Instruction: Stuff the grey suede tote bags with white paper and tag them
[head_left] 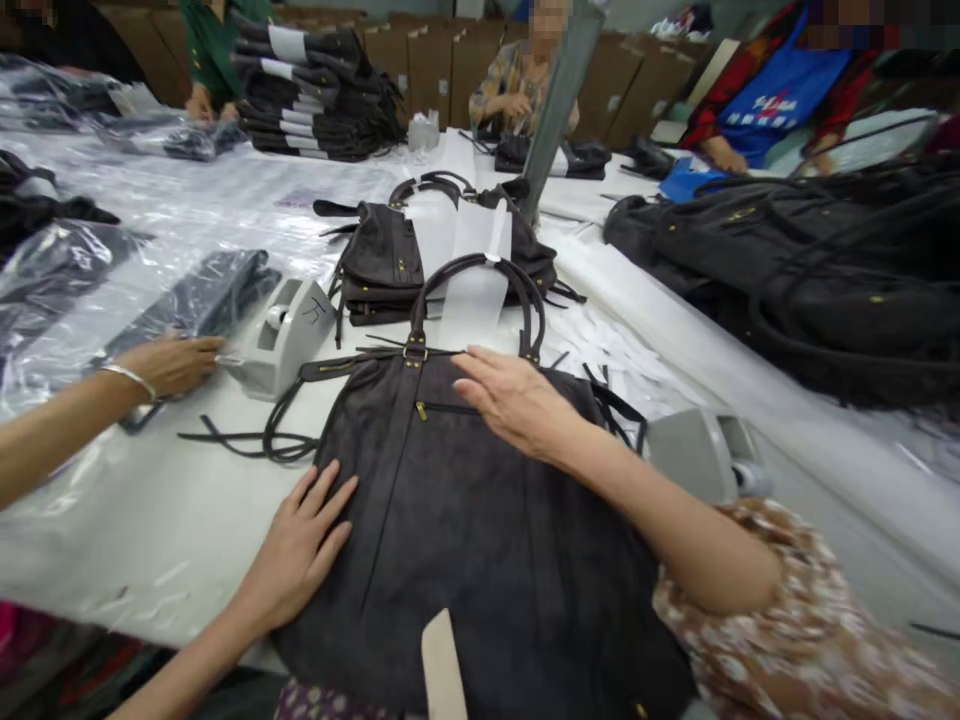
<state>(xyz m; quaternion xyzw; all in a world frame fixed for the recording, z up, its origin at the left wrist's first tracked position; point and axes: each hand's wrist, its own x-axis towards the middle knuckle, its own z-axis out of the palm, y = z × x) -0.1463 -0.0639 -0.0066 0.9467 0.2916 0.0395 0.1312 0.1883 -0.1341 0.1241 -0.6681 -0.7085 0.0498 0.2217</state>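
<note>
A large dark handbag lies flat in front of me, its looped handles pointing away. My left hand rests on the bag's left side, fingers spread. Across the upper part, near the zip, reaches my right hand, fingers stretched out and holding nothing. One handle wears a white tag or wrap. A pale beige strip lies on the bag's lower part. Thin straps trail from the left side onto the table.
At left, a co-worker's hand with a bracelet is beside a grey tape dispenser; another dispenser stands right. Beyond my bag are stacked bags with white paper. A metal post rises behind; more bags are piled right.
</note>
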